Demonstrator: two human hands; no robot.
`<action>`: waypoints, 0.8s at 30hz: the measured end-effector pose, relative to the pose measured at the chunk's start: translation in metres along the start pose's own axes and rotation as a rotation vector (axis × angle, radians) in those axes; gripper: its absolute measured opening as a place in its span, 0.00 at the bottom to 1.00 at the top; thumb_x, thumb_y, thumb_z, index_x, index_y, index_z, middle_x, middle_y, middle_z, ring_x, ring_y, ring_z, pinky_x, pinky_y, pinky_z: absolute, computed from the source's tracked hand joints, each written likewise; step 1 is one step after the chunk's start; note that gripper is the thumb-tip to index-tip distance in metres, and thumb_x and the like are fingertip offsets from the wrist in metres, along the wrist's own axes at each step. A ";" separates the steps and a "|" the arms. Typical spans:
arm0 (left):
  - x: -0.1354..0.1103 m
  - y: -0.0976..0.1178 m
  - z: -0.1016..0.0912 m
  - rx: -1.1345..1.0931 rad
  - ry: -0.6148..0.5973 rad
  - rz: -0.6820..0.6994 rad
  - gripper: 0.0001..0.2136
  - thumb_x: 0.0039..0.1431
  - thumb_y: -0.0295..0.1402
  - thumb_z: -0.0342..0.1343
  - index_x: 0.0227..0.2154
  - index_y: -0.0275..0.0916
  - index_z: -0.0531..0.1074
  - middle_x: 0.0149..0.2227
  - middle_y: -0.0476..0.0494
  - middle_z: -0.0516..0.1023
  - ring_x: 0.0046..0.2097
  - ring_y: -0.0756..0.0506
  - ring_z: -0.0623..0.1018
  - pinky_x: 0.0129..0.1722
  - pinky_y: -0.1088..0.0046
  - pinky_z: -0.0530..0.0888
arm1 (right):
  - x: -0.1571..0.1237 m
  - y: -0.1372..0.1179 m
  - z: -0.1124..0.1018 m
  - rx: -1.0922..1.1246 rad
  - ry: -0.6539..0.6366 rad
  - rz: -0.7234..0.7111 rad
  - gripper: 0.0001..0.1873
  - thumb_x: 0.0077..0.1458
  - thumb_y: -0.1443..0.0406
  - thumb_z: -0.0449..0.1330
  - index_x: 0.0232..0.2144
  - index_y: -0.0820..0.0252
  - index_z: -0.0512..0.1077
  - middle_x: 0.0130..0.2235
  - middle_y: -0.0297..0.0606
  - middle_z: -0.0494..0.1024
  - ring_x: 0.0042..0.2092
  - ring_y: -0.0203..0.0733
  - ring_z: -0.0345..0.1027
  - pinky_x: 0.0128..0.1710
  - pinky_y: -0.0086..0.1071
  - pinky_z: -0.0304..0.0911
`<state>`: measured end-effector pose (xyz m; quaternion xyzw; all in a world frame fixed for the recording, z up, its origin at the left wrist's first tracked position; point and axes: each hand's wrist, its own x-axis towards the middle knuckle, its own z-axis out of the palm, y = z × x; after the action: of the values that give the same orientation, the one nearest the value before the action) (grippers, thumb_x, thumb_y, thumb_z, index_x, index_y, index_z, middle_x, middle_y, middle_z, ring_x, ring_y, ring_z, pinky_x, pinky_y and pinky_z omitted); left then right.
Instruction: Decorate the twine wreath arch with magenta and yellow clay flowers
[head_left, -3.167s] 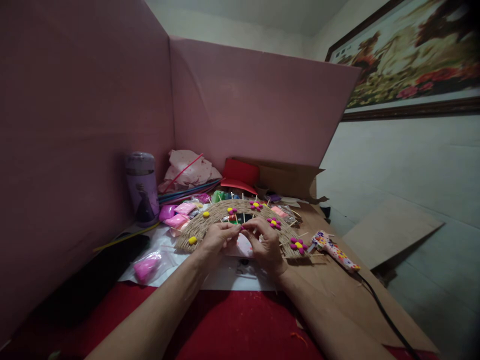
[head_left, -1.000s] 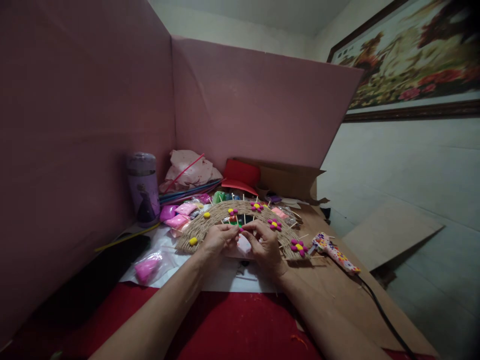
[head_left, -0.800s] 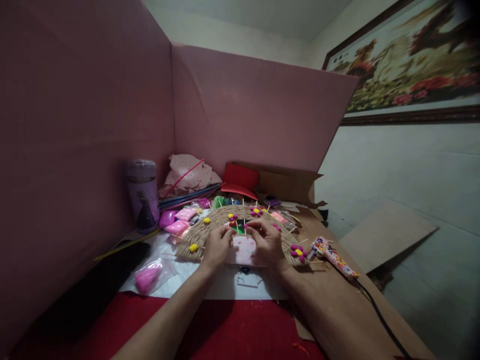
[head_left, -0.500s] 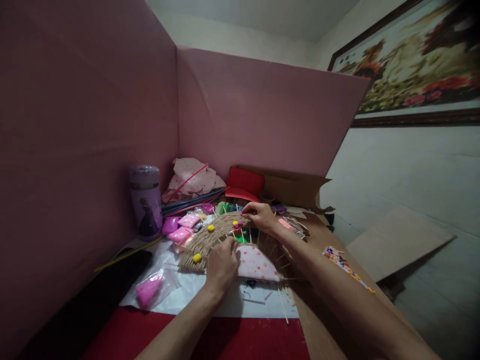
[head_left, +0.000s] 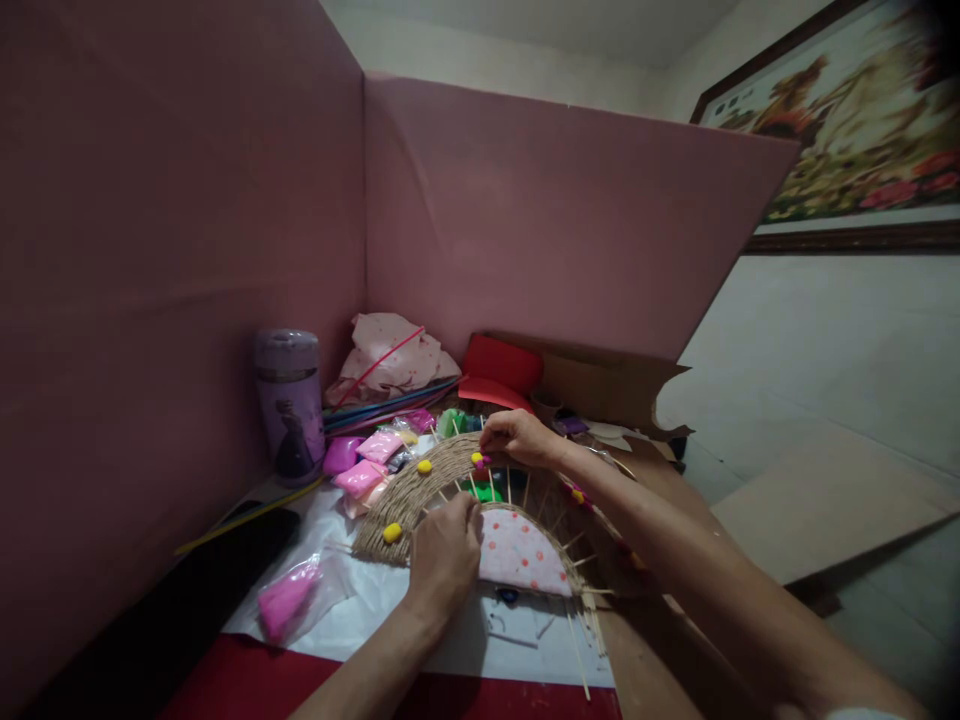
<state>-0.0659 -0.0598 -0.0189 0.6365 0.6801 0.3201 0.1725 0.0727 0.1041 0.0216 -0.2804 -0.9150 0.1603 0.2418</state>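
Moved since the earlier frames: right hand (head_left: 517, 438), from the near centre of the work out to its far rim; left hand (head_left: 444, 555) stays near.

Item: twine-wound arch (head_left: 420, 485), half-round, lying flat on a white sheet (head_left: 375, 605). Long axis runs side to side along its straight near edge; the curve bulges away from the person. Wooden skewers (head_left: 577, 655) fan outward from a pink dotted half-disc (head_left: 525, 552) at the centre.

Left hand: back up, fingers curled together and pressed down on the arch's inner edge, just beside the half-disc; whether they grip cannot be told.

Right hand: fingertips bunched, pinching a magenta-and-yellow clay flower (head_left: 477, 460) on the far rim.

On the arch's left limb: two yellow clay balls (head_left: 391, 532).

Nearby, left: pink clay packets (head_left: 361, 474), a bagged pink lump (head_left: 289, 603), a purple tumbler (head_left: 289, 405) against the pink board (head_left: 187, 250).
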 end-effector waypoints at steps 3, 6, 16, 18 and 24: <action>0.001 0.001 0.000 0.007 0.002 0.000 0.10 0.59 0.33 0.45 0.30 0.41 0.72 0.30 0.42 0.78 0.33 0.45 0.75 0.29 0.73 0.58 | 0.001 0.000 -0.001 -0.025 -0.015 -0.014 0.05 0.46 0.70 0.62 0.27 0.58 0.78 0.28 0.32 0.77 0.30 0.33 0.67 0.30 0.24 0.58; 0.002 0.001 0.001 0.018 0.002 -0.007 0.11 0.60 0.32 0.45 0.29 0.41 0.72 0.29 0.42 0.78 0.33 0.44 0.75 0.29 0.73 0.57 | 0.001 -0.001 -0.002 -0.048 -0.024 -0.023 0.04 0.46 0.70 0.62 0.27 0.58 0.78 0.27 0.32 0.76 0.29 0.33 0.66 0.30 0.24 0.57; 0.001 0.001 -0.001 0.035 -0.007 0.004 0.11 0.60 0.32 0.45 0.30 0.41 0.72 0.29 0.42 0.78 0.33 0.45 0.75 0.29 0.72 0.57 | 0.002 -0.006 -0.003 -0.073 -0.047 -0.052 0.04 0.47 0.69 0.63 0.26 0.57 0.78 0.28 0.32 0.74 0.29 0.32 0.65 0.29 0.24 0.57; 0.001 0.001 -0.001 0.031 -0.004 0.006 0.11 0.60 0.32 0.45 0.29 0.41 0.72 0.29 0.42 0.78 0.34 0.44 0.76 0.29 0.72 0.57 | 0.000 -0.007 -0.005 -0.055 -0.041 -0.058 0.06 0.49 0.70 0.61 0.28 0.58 0.78 0.28 0.33 0.74 0.29 0.33 0.66 0.30 0.24 0.58; 0.000 0.002 -0.001 0.054 -0.004 0.009 0.11 0.59 0.33 0.45 0.30 0.41 0.73 0.30 0.41 0.78 0.34 0.43 0.76 0.29 0.72 0.57 | -0.018 -0.018 -0.011 -0.268 0.061 -0.149 0.16 0.47 0.75 0.59 0.36 0.53 0.77 0.34 0.36 0.74 0.35 0.36 0.66 0.35 0.28 0.60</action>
<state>-0.0656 -0.0601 -0.0168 0.6445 0.6853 0.3013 0.1553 0.0840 0.0804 0.0325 -0.2462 -0.9387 0.0096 0.2412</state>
